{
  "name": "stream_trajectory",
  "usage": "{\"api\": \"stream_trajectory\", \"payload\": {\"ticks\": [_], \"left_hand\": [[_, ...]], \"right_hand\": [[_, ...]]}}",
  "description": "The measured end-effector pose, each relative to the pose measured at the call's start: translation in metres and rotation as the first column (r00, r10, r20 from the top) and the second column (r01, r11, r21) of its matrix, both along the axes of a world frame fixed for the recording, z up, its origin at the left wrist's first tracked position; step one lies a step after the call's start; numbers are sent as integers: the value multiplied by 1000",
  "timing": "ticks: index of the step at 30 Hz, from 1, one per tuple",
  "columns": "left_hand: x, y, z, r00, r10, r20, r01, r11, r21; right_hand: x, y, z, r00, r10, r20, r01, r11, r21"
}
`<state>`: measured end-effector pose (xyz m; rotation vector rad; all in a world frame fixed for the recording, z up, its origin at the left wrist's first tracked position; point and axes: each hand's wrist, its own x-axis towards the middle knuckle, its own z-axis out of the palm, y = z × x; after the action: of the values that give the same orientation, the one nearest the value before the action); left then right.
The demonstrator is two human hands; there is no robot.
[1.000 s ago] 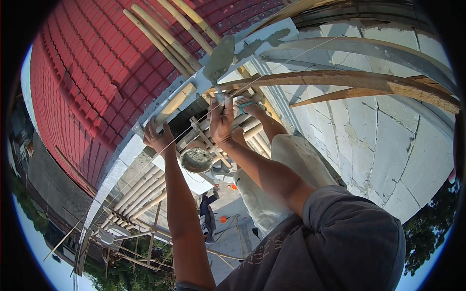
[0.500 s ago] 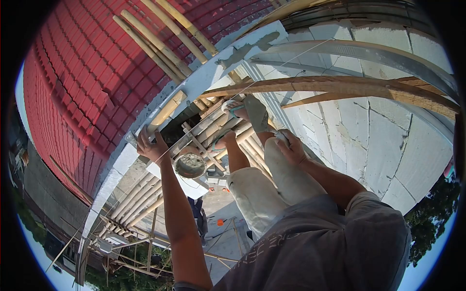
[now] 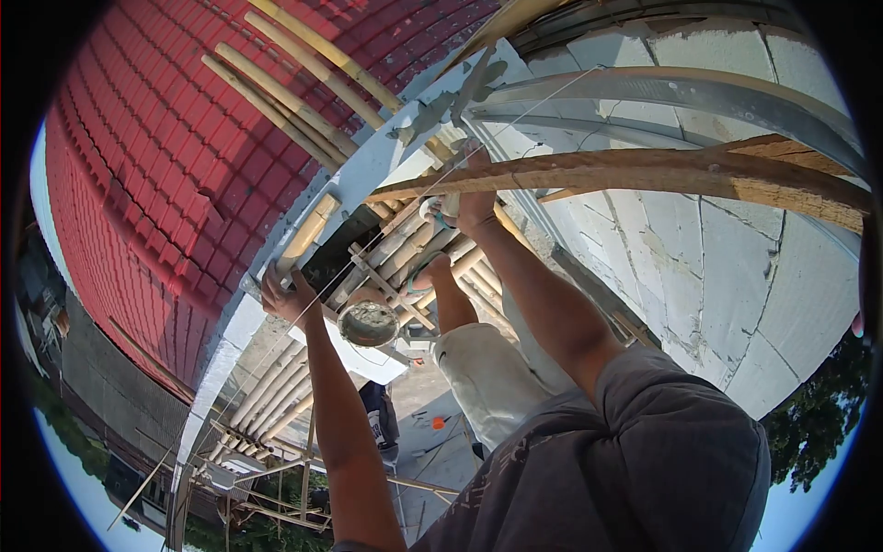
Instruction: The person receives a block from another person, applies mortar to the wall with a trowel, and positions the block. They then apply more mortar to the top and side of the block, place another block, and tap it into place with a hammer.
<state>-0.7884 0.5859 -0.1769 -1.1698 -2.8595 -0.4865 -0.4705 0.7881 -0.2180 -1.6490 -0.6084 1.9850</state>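
My left hand (image 3: 287,296) is at the edge of the white wall top (image 3: 361,175), its thumb and fingers closed about the lower end of a short wooden piece (image 3: 309,228). Farther up, my right hand (image 3: 475,164) is closed on the trowel's handle, partly hidden by the curved wooden beam (image 3: 607,171). The trowel blade (image 3: 472,85) is seen nearly edge-on, against grey mortar (image 3: 430,118) on the wall top. A round bucket of mortar (image 3: 369,322) sits below, between my arms.
Red roof tiles (image 3: 166,175) lie beyond the wall, with bamboo poles (image 3: 276,97) across them. A thin string (image 3: 543,99) runs over the work area. Bamboo scaffolding (image 3: 409,253) is under my feet, and a block wall (image 3: 699,267) stands at the right.
My right hand has moved up and forward with the trowel, from above my knee to the mortar at the wall's far end. My left hand remains at the wall edge. The view has shifted slightly.
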Motion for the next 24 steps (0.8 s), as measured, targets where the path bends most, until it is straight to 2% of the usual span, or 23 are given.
{"api": "stream_trajectory", "payload": {"ticks": [1,2,3,4,5,6,7,8,9,10,12,13,15,16,18,22,24], "left_hand": [[1,2,1,1000,14,7,-14,1000,-6],[1,3,1,1000,28,13,-28,1000,-11],[1,3,1,1000,27,12,-26,1000,-7],[0,3,1,1000,21,2,-21,1000,-11],[1,3,0,1000,15,-5,-15,1000,-18],[1,2,-2,1000,13,-2,-13,1000,-21],[2,3,-1,1000,24,-3,-24,1000,-14],[2,3,-1,999,37,-7,-37,999,-3],[1,3,-1,999,38,-8,-38,999,-3],[1,3,-1,999,31,-3,-31,999,-6],[1,1,-1,1000,28,4,-28,1000,-12],[1,1,-2,999,32,-5,-32,999,-5],[1,1,-2,999,37,-13,-37,999,4],[1,2,-1,999,34,-13,-34,999,-4],[2,1,0,999,35,-10,-35,999,-13],[3,5,3,999,43,10,-43,999,-20],[2,3,4,999,39,10,-39,999,-24]], "right_hand": [[5,-10,-42,983,166,83,-184,924,334],[-8,-3,-30,960,212,182,-279,753,596],[-16,-1,-15,982,-158,104,155,987,37],[-19,0,-12,982,-161,103,157,987,42],[-21,1,-8,973,-127,194,64,951,301],[-20,-1,-4,949,-116,293,-57,851,523],[-20,-1,3,948,-116,296,-58,853,519],[-23,4,14,951,-301,67,283,938,200],[-27,10,25,843,-532,-82,508,837,-204],[-33,21,37,844,-530,-84,506,838,-203],[-42,42,58,719,-662,-210,647,748,-147],[-39,51,61,721,-660,-210,645,750,-146],[-29,68,65,662,-537,-522,487,838,-245],[-33,72,69,663,-535,-523,486,840,-244],[-43,77,79,655,-592,-469,598,786,-157],[-45,91,80,642,-564,-520,562,807,-181],[-56,94,94,671,-613,-417,653,755,-60]]}}
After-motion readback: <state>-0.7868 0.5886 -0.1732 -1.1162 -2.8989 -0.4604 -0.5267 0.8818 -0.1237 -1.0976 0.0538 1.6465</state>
